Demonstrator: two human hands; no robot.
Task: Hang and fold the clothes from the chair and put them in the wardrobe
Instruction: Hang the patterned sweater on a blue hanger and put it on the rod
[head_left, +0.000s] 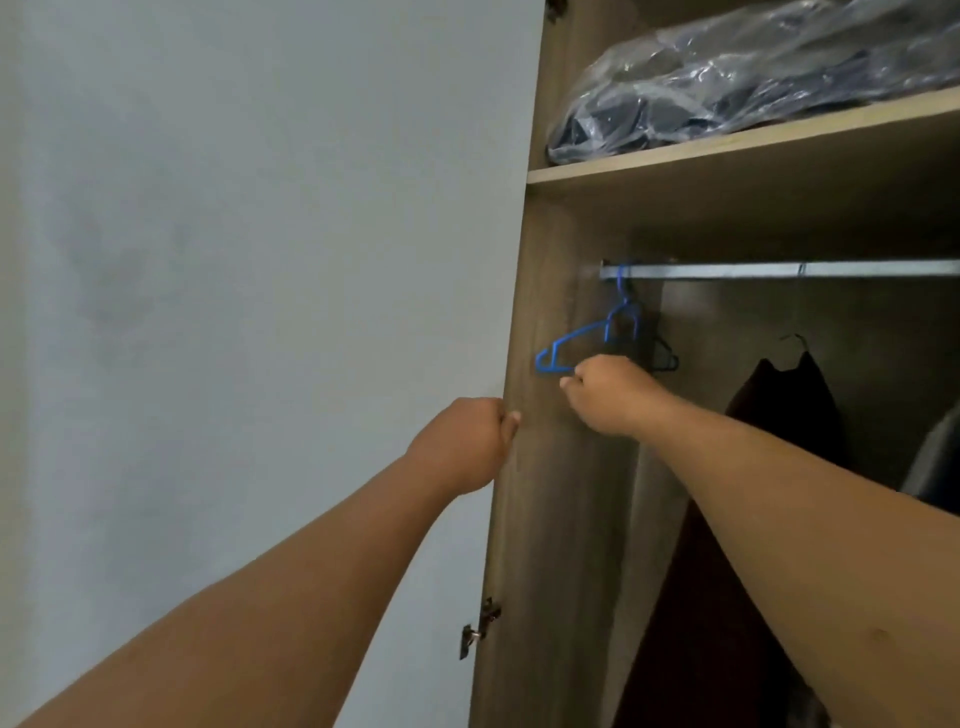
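Head view, wardrobe (540, 519), blue hanger (576, 340) on rail (779, 269)

A home bedroom — an open wooden wardrobe (550, 519) beside a plain grey wall (234, 260). Inside it, a metal rail (779, 269) carries a blue hanger (582, 338) and dark clothes (779, 405); above the rail, a shelf (727, 150) holds plastic-wrapped bedding (753, 78).

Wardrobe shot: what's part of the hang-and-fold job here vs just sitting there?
In play: blue hanger gripped by right hand; rail; left hand on wardrobe edge.
Idle: plastic-wrapped bundle, dark hung garment, black hangers.
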